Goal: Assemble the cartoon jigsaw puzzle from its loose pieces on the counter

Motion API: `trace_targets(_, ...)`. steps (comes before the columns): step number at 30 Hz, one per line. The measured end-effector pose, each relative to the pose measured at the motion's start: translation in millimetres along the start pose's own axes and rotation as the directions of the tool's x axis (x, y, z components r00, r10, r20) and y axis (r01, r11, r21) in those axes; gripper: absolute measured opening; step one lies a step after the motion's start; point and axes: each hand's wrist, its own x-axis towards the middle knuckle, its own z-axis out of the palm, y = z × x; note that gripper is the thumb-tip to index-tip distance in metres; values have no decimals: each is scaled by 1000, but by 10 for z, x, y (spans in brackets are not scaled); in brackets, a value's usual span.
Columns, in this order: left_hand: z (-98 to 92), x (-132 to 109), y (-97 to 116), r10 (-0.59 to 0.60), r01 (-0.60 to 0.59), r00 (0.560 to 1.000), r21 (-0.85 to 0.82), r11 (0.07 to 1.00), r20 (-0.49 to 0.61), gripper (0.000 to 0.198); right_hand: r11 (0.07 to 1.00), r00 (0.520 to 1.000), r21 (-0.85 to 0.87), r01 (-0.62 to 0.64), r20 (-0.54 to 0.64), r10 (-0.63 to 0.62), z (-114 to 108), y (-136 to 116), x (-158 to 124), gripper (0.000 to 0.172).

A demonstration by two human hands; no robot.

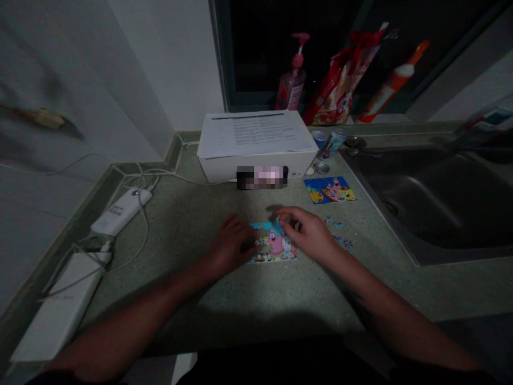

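Observation:
A partly assembled jigsaw puzzle [276, 243] with a pink starfish cartoon figure lies flat on the counter, and bare gaps show in its left part. My left hand [233, 243] rests at the puzzle's left edge, thumb apart from the loosely bent fingers, and covers that side. Over the upper right corner, my right hand [308, 231] has its thumb and forefinger brought close together; whatever lies between the tips is too dim to make out. Loose puzzle pieces [343, 243] lie just right of my right hand. Behind them is a blue cartoon picture card [331, 190].
A white box [256, 139] stands at the back, a blurred-out device [262, 177] against its front. Cans [332, 144] stand beside it. The sink [441, 198] is on the right. White power banks [122, 210] and cables lie left. Bottles and a red bag [340, 80] line the windowsill.

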Motion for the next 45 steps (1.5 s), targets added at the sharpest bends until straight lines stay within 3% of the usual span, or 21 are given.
trace_targets(9,48,15,-30,22,-22,999,7,1000,46,14,1000,1000,-10,3,13,-3,15,-3,-4,35)
trace_targets(45,31,9,-23,44,-44,999,-9,999,19,14,999,999,-19,32,27,-31,2,-6,-12,29)
